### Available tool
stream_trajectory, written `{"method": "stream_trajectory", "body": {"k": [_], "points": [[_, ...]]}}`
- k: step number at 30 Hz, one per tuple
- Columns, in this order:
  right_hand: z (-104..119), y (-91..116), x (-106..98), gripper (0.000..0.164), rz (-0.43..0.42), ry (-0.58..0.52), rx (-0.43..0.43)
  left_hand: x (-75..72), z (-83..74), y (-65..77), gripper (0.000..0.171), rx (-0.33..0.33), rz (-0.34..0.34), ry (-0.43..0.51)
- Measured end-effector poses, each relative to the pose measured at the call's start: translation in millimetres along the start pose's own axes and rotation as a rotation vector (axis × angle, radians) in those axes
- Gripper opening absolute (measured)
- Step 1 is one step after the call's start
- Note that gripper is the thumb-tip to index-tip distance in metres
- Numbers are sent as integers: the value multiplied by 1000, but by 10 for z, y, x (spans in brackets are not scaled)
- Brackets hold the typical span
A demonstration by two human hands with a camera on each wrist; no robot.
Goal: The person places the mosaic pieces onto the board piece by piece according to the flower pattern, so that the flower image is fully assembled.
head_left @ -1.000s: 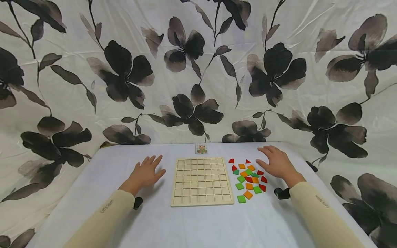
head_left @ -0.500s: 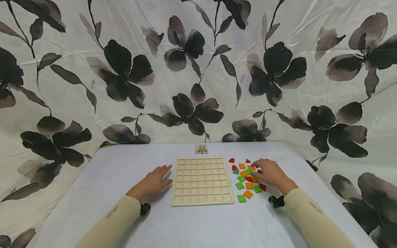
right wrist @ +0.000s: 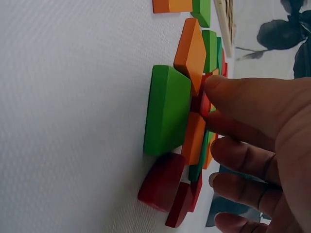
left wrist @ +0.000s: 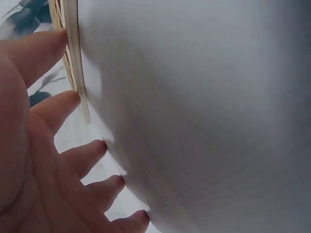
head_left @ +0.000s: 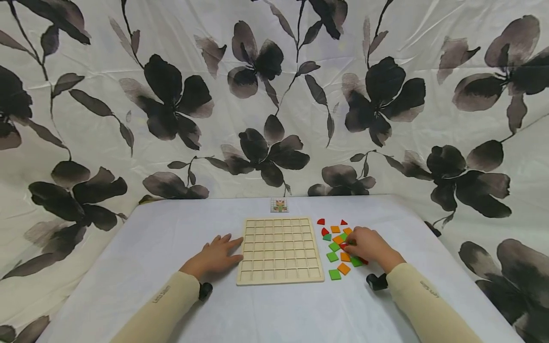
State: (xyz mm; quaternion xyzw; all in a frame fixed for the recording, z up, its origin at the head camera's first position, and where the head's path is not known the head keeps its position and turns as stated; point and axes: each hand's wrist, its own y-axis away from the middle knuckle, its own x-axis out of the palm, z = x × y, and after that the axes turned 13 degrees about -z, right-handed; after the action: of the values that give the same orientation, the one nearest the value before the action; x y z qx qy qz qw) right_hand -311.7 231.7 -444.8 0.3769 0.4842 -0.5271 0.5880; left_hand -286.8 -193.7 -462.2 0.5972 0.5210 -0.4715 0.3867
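A pale wooden grid board lies on the white-covered table. The fingertips of my left hand meet its left edge. In the left wrist view those fingers are spread, thumb and index finger against the board's side. To the board's right, my right hand is low over flat coloured pieces. Its thumb and index fingertip are at a red piece; whether they pinch it is hidden. A large green piece, an orange piece and a dark red piece lie nearby.
Several green, orange and red pieces lie loose, among them a green square and an orange square at the near end. A small pattern card lies behind the board. A floral cloth hangs at the table's back.
My left hand has moved right and reached the board's edge. My right hand has come down and left onto the pieces, its fingers curling in. Board and card stay put.
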Motion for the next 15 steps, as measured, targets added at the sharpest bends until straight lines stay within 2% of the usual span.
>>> {"method": "stream_trajectory", "body": {"k": [5,12,15], "points": [[22,-7,0,26,6,-33,38,10,14,-19,64,10,-8,9],[7,-17,-37,13,27,-228,99,21,37,-11,65,31,-14,60],[-3,-44,-91,9,25,-276,82,13,43,1,67,54,-11,74]]}}
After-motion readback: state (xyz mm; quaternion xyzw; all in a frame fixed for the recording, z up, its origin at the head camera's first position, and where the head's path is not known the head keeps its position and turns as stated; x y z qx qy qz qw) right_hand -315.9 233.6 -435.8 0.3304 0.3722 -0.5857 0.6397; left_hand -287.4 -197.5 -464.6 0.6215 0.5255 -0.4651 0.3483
